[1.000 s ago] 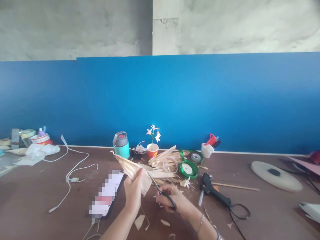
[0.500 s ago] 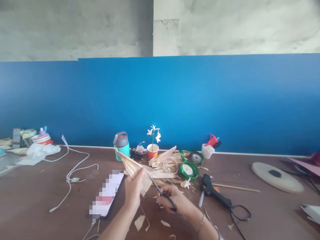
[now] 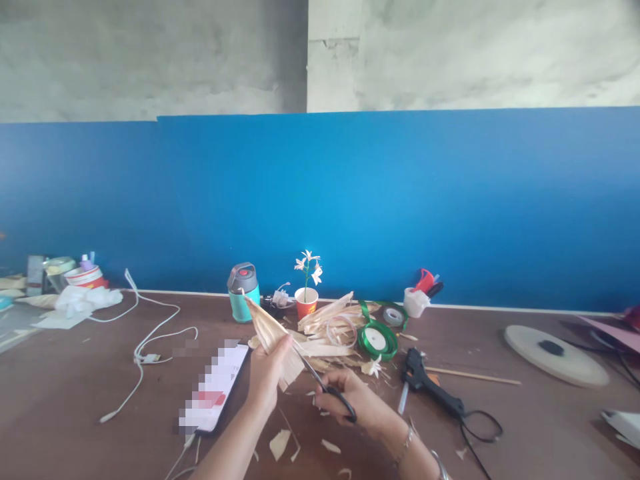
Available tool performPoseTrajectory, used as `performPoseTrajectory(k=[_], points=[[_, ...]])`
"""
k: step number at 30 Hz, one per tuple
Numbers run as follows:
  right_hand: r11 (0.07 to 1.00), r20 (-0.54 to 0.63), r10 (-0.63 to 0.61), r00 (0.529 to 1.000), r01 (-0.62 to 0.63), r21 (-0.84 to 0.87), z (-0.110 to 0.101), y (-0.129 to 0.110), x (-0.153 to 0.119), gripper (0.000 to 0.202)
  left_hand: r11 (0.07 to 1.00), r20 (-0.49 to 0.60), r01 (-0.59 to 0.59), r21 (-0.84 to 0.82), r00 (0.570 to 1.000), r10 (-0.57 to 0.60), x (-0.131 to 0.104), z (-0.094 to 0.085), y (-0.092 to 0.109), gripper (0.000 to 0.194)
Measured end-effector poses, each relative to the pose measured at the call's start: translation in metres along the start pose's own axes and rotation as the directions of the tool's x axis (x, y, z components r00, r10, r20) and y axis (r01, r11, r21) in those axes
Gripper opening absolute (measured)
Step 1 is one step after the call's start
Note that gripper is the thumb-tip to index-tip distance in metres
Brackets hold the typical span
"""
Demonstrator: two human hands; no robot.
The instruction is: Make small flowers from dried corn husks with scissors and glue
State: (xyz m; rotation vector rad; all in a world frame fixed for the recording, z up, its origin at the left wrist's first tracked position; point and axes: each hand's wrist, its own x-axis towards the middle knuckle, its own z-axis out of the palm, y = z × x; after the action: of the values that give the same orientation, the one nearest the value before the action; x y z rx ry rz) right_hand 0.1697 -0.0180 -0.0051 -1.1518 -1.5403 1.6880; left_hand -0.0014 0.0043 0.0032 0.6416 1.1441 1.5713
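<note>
A pale dried corn husk (image 3: 264,325) is pinched in my left hand (image 3: 271,365), its pointed tip slanting up to the left. My right hand (image 3: 350,402) grips black-handled scissors (image 3: 340,400), whose blades reach up to the husk's right edge beside my left fingers. Whether the blades are parted is hard to see. Behind my hands lies a pile of husks (image 3: 330,317) with a green ribbon spool (image 3: 375,340) beside it. A white husk flower (image 3: 371,367) rests near my right hand, and husk scraps (image 3: 280,445) are scattered below.
A paper cup (image 3: 306,305) holding a flower stem and a teal flask (image 3: 244,293) stand at the back. The phone (image 3: 215,393) lies left of my hands, near white cables (image 3: 150,333). On the right are a glue gun (image 3: 430,383), a stick (image 3: 475,377) and a round disc (image 3: 555,357).
The husk's tip has shifted slightly right and upward in my left hand. My right hand with the scissors has barely moved.
</note>
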Motion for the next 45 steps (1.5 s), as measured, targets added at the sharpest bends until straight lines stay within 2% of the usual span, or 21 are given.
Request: performPoseTrajectory(k=[7, 19, 27, 35, 45], points=[[1.0, 0.019, 0.005, 1.0, -0.005, -0.029, -0.004, -0.001, -0.001, 0.027, 1.0, 0.039, 0.025, 0.018, 0.999, -0.025, -0.001, 0.001, 0.005, 0.033], [0.997, 0.049, 0.007, 0.999, -0.004, -0.072, -0.013, 0.005, 0.0, 0.027, 0.998, 0.178, 0.018, 0.066, 0.984, -0.029, 0.0, -0.002, 0.009, 0.033], [0.991, 0.053, -0.002, 0.999, 0.009, -0.136, -0.017, 0.006, 0.0, 0.014, 0.995, 0.191, 0.016, 0.095, 0.981, -0.034, 0.001, -0.003, 0.009, 0.033], [0.976, 0.08, -0.023, 0.996, 0.04, -0.214, -0.023, 0.006, -0.001, 0.016, 0.988, 0.226, 0.009, 0.152, 0.973, -0.044, 0.006, -0.006, 0.007, 0.035], [0.971, 0.061, 0.017, 0.998, -0.002, -0.239, -0.024, 0.005, -0.002, 0.012, 0.98, 0.217, -0.023, 0.198, 0.976, -0.021, 0.006, -0.007, 0.005, 0.032]])
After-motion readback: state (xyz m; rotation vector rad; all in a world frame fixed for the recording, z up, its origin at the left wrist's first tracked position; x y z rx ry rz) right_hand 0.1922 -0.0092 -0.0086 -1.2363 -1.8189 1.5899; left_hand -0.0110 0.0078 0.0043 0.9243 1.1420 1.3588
